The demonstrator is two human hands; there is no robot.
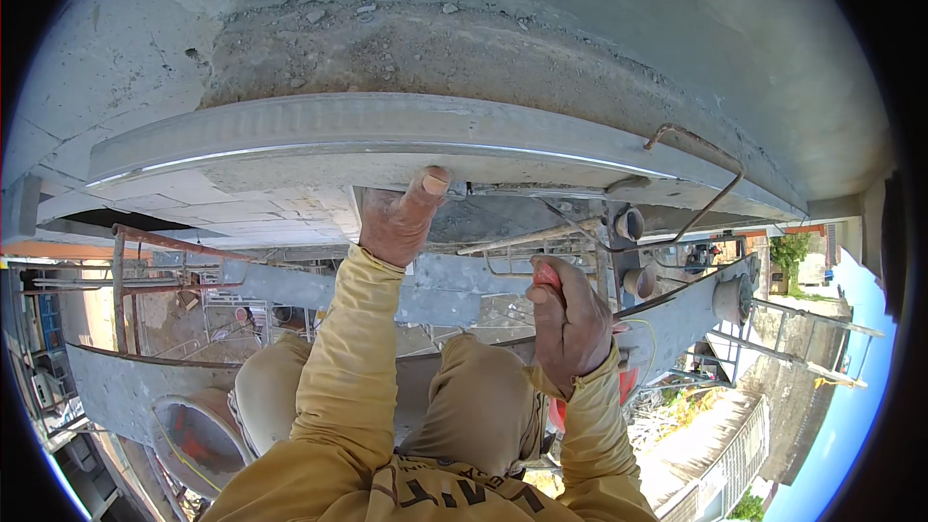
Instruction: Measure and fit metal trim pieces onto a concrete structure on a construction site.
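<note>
A long pale grey straight-edged bar [464, 121] runs along the top of the wall ledge in front of me. My left hand [398, 217] grips at its lower near side, the thumb lying up against the face and the other fingers hidden. A small dark metal piece [458, 189] sits just right of that thumb. My right hand [570, 321], lower and apart from the bar, is closed round a red-ended handle [546, 275]; the rest of what it holds is hidden. Over the bar's right part hooks a bent rusty rod [727, 195].
Rubble and mortar crumbs [358, 48] lie on the ledge beyond the bar. Below me are grey scaffold planks [145, 377]. A round bucket [198, 440] stands at lower left, near my knee. Scaffold tubes [118, 280] rise at left, and a drop with a roof [715, 445] shows at right.
</note>
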